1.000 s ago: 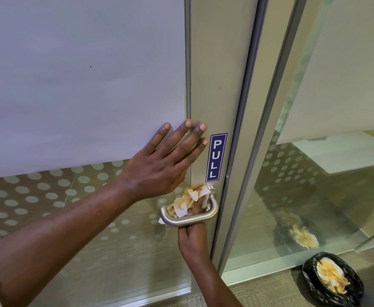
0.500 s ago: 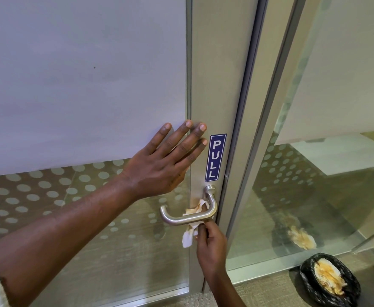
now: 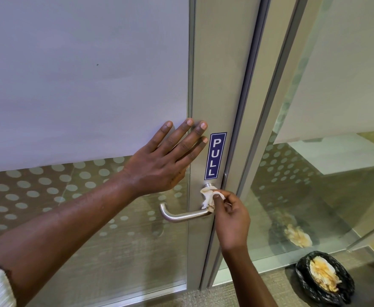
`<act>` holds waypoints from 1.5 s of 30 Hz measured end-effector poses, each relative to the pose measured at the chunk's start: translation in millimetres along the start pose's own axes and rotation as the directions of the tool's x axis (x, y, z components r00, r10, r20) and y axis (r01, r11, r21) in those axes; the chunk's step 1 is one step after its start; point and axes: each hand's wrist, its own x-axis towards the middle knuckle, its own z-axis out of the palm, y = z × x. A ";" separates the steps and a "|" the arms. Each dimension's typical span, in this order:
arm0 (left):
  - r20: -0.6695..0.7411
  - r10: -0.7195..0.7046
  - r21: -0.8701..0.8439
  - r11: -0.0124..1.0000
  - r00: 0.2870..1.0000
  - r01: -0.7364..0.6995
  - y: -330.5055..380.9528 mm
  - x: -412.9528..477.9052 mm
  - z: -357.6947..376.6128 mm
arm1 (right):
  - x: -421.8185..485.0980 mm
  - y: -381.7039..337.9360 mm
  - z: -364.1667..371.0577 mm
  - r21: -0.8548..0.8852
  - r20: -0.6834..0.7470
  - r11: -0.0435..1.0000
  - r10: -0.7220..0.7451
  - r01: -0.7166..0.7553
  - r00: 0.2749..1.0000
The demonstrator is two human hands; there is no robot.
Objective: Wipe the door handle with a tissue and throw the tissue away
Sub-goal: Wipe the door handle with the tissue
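A brushed steel lever door handle (image 3: pixel 181 214) sticks out from the metal door stile, below a blue PULL sign (image 3: pixel 215 155). My right hand (image 3: pixel 231 218) pinches a crumpled white tissue (image 3: pixel 208 197) with brown stains and presses it on the handle's right end, near its round base. My left hand (image 3: pixel 166 160) lies flat with fingers spread on the door, across the frosted glass and the stile, above the handle. The handle's left part is bare.
A black bin bag (image 3: pixel 326 279) holding stained tissues sits on the carpet at the lower right, beside a fixed glass panel (image 3: pixel 327 173) that mirrors it. The door glass (image 3: pixel 82 85) is frosted above and dotted below.
My right hand has moved from under the handle's middle up to its right end, taking the tissue with it. My left hand has stayed flat on the door.
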 end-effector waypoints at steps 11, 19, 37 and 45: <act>0.000 0.001 -0.011 1.000 1.000 -0.001 -1.1 1.7 -3.7 | -13.2 -7.7 0.5 0.647 0.180 0.562 0.543 -0.514 0.820; -0.001 -0.004 0.021 1.000 1.000 0.004 -1.1 0.5 -1.1 | -51.5 5.7 14.2 0.698 0.330 0.416 0.535 -0.582 0.778; -0.015 -0.015 0.024 1.000 1.000 0.015 0.7 1.2 -5.7 | -27.3 106.1 60.9 0.073 -0.265 0.917 0.397 -0.392 0.879; -0.008 -0.018 0.022 1.000 1.000 0.018 -0.4 1.3 -6.0 | -12.4 137.9 40.2 0.369 -0.034 0.565 0.802 -0.738 0.596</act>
